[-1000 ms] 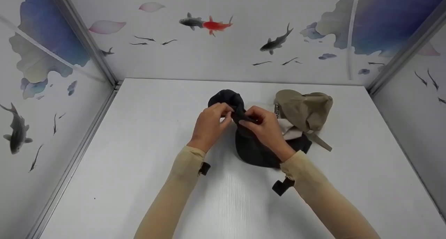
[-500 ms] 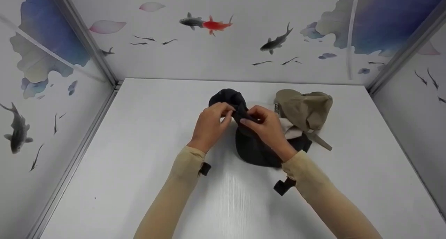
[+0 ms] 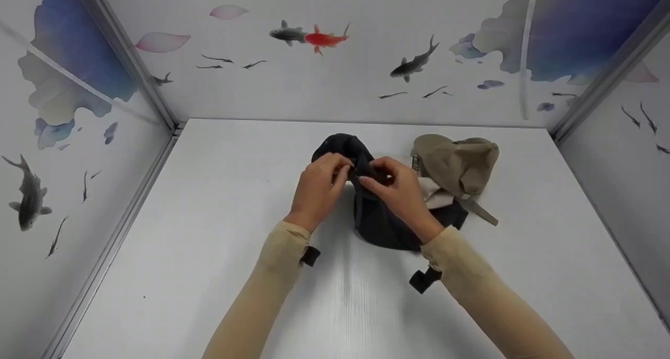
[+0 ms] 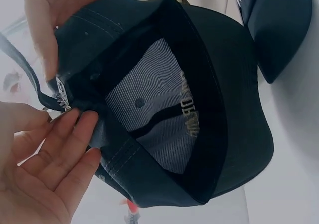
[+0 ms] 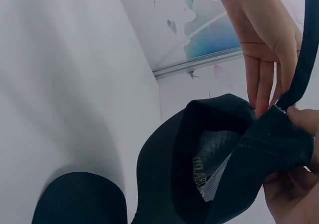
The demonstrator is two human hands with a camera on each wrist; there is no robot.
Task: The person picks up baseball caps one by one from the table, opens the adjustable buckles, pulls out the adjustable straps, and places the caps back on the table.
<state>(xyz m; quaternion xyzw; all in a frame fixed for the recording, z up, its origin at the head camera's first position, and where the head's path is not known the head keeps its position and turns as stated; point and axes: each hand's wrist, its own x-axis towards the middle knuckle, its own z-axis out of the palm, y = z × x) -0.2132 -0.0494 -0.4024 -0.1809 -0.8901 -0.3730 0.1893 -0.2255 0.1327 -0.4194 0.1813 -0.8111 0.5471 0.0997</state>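
A dark baseball cap (image 3: 341,144) is held up over the table, its opening and striped lining facing the left wrist camera. My left hand (image 3: 316,194) pinches the cap's back closure beside a metal buckle (image 4: 63,93). My right hand (image 3: 400,191) grips the band on the other side of that buckle, thumb and fingers on the fabric. A loose strap (image 4: 22,64) runs out from the buckle and dangles below the hands in the head view. The fingertips partly hide the buckle.
Beneath the right hand lies another dark cap (image 3: 384,231), brim toward me. A khaki cap (image 3: 455,163) with its strap sticking out sits at the right, over a cream cap (image 3: 438,194). Printed wall panels (image 3: 324,87) border the white table (image 3: 209,217).
The strap's loose end now hangs down between the hands, where it was not visible before. Both hands stay in nearly the same place on the cap.
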